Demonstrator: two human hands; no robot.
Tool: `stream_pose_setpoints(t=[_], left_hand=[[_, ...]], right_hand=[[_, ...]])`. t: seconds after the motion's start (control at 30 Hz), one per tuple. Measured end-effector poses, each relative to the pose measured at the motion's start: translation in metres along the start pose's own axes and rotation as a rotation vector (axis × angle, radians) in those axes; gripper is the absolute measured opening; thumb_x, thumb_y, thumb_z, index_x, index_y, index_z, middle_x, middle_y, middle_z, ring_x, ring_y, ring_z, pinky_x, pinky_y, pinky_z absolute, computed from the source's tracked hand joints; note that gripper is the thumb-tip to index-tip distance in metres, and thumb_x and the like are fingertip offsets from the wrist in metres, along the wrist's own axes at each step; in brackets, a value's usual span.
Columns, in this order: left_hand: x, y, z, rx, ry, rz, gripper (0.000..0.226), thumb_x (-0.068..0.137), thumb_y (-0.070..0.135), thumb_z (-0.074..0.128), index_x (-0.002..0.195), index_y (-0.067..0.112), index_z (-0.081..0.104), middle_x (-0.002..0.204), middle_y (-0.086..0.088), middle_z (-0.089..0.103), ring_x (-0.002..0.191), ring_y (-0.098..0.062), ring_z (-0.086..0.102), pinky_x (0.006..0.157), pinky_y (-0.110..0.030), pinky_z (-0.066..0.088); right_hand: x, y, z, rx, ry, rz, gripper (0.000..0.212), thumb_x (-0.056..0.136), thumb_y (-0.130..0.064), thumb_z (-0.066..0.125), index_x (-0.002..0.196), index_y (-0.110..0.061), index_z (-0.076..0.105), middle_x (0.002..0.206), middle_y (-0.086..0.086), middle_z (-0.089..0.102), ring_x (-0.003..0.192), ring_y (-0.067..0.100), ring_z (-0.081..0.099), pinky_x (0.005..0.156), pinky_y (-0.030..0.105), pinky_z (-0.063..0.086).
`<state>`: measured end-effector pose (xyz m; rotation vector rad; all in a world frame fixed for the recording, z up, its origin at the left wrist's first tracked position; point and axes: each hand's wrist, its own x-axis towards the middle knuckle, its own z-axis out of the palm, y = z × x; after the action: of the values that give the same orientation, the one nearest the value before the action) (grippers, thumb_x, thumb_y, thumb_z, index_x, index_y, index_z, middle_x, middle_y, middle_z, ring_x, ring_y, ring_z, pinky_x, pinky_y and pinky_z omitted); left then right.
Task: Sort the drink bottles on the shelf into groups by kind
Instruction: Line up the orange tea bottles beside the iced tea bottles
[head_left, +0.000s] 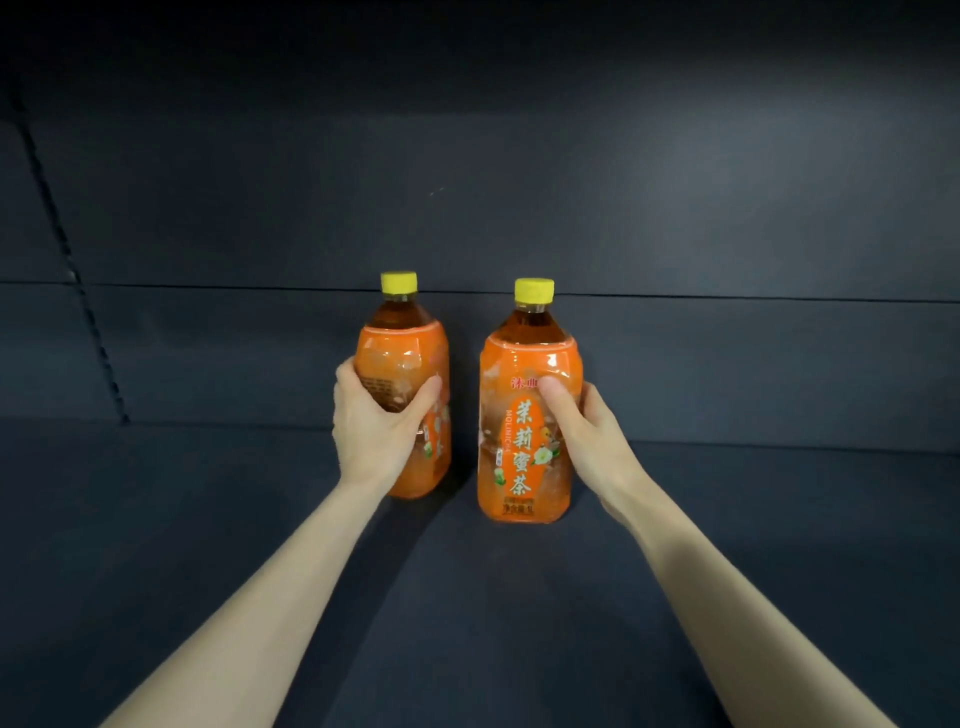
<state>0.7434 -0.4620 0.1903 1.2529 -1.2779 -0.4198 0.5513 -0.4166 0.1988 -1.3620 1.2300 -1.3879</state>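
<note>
Left hand (371, 428) wrapped the left bottle (410, 353), right hand (589, 436) the right bottle (519, 467), the 2 apart; shelf (182, 519) ran wide either side; right fingers were hidden.

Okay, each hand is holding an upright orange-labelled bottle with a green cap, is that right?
Not quite: the left cap and right cap are yellow, not green. The head view shows the left hand gripping the left bottle and the right hand gripping the right bottle, both upright and orange-labelled.

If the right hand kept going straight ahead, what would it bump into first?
The right hand already grips the nearer bottle; beyond it, probably the shelf's back wall, though depth is unclear.
</note>
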Motion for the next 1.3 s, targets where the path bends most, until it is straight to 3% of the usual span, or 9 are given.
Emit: stream_pose_setpoints(t=[0.13, 0.23, 0.3, 0.57, 0.67, 0.77, 1.03, 1.17, 1.3], left_hand=[[-0.016, 0.005, -0.028, -0.205, -0.26, -0.071, 0.06, 0.076, 0.036, 0.073, 0.124, 0.028, 0.037, 0.109, 0.013, 0.056, 0.097, -0.004, 0.057, 0.075, -0.022, 0.046], [-0.032, 0.012, -0.035, -0.404, -0.399, -0.168, 0.061, 0.073, 0.039, 0.074, 0.122, 0.027, 0.04, 0.109, 0.01, 0.06, 0.091, -0.005, 0.062, 0.065, -0.019, 0.047], [-0.038, 0.02, -0.033, -0.443, -0.397, -0.198, 0.07, 0.066, 0.05, 0.073, 0.123, 0.031, 0.038, 0.108, 0.013, 0.059, 0.091, -0.006, 0.062, 0.064, -0.02, 0.046], [-0.067, 0.044, -0.025, -0.439, -0.252, -0.166, 0.061, 0.06, 0.065, 0.058, 0.11, 0.033, 0.049, 0.102, 0.01, 0.063, 0.093, -0.01, 0.063, 0.07, -0.027, 0.048], [-0.086, 0.065, -0.02, -0.483, -0.297, -0.139, 0.053, 0.06, 0.067, 0.055, 0.102, 0.036, 0.052, 0.1, 0.009, 0.067, 0.091, -0.01, 0.065, 0.071, -0.027, 0.05], [-0.11, 0.094, -0.008, -0.525, -0.355, -0.114, 0.052, 0.06, 0.069, 0.053, 0.1, 0.036, 0.054, 0.098, 0.009, 0.068, 0.089, -0.01, 0.066, 0.071, -0.028, 0.05], [-0.234, 0.184, 0.049, -0.657, -0.541, -0.106, 0.066, 0.06, 0.069, 0.052, 0.11, 0.026, 0.058, 0.098, 0.004, 0.071, 0.089, -0.014, 0.069, 0.079, -0.035, 0.054], [-0.319, 0.228, 0.086, -0.703, -0.638, -0.13, 0.07, 0.056, 0.071, 0.051, 0.108, 0.025, 0.06, 0.097, 0.003, 0.072, 0.089, -0.015, 0.07, 0.084, -0.041, 0.055], [-0.382, 0.273, 0.125, -0.731, -0.723, -0.117, 0.063, 0.059, 0.069, 0.052, 0.103, 0.024, 0.062, 0.09, 0.004, 0.074, 0.083, -0.012, 0.071, 0.081, -0.038, 0.056]], right_hand=[[-0.003, 0.0, 0.003, -0.003, 0.01, 0.011, 0.071, 0.071, -0.064, 0.05, 0.131, -0.028, 0.04, 0.107, -0.014, 0.062, 0.091, 0.003, 0.064, 0.062, 0.015, 0.049], [-0.003, 0.001, 0.004, -0.01, 0.014, 0.017, 0.085, 0.063, -0.071, 0.049, 0.135, -0.027, 0.04, 0.115, -0.009, 0.063, 0.097, 0.005, 0.064, 0.069, 0.02, 0.05], [-0.005, 0.0, 0.006, 0.003, 0.007, 0.036, 0.093, 0.058, -0.077, 0.051, 0.136, -0.027, 0.04, 0.119, -0.007, 0.063, 0.101, 0.009, 0.065, 0.076, 0.025, 0.052], [-0.047, -0.012, 0.007, 0.094, 0.192, 0.057, 0.094, 0.056, -0.084, 0.047, 0.129, -0.026, 0.051, 0.111, -0.003, 0.07, 0.099, 0.014, 0.069, 0.091, 0.042, 0.054], [-0.077, -0.025, -0.013, 0.071, 0.292, 0.01, 0.081, 0.062, -0.081, 0.044, 0.115, -0.023, 0.06, 0.1, -0.003, 0.074, 0.09, 0.013, 0.072, 0.085, 0.038, 0.057], [-0.11, -0.04, -0.045, 0.051, 0.391, -0.05, 0.07, 0.066, -0.079, 0.044, 0.102, -0.024, 0.065, 0.089, -0.006, 0.075, 0.082, 0.009, 0.073, 0.075, 0.032, 0.057], [-0.234, -0.066, -0.172, -0.038, 0.656, -0.152, 0.08, 0.067, -0.078, 0.045, 0.094, -0.006, 0.066, 0.079, 0.003, 0.073, 0.071, 0.014, 0.071, 0.068, 0.032, 0.057], [-0.307, -0.065, -0.25, -0.104, 0.798, -0.149, 0.081, 0.066, -0.086, 0.046, 0.08, -0.009, 0.065, 0.075, 0.008, 0.071, 0.075, 0.027, 0.07, 0.076, 0.047, 0.059], [-0.363, -0.077, -0.316, -0.109, 0.875, -0.166, 0.078, 0.068, -0.085, 0.047, 0.075, -0.01, 0.064, 0.067, 0.004, 0.067, 0.066, 0.023, 0.066, 0.073, 0.047, 0.058]])
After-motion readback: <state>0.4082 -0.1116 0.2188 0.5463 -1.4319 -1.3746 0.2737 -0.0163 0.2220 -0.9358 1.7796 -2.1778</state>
